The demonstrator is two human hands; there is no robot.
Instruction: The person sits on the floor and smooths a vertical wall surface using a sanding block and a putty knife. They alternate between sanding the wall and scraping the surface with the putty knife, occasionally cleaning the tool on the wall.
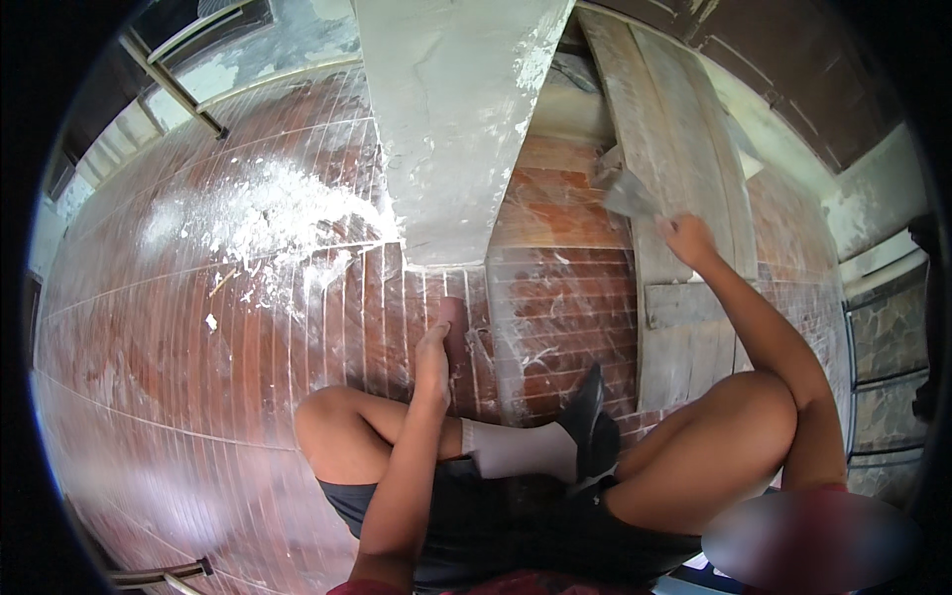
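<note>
My right hand (686,238) is closed round the handle end of a scraper (629,194) with a wide grey blade. It is raised over the weathered wooden boards (684,149) on the right, and the blade looks slightly blurred. Just below the foot of the grey plastered pillar (446,129), my left hand (432,355) grips a reddish-brown, flat or rolled piece (454,332) that looks like sandpaper. Its lower part passes behind my fingers and wrist. Patches of paint have flaked off the pillar's right edge.
White flakes and dust (268,213) cover the reddish tiled floor (188,357) left of the pillar. My legs are folded in front of me, one black shoe (592,426) near the boards. A metal-legged frame (177,89) stands far left. Dark brown panels (793,69) are at the far right.
</note>
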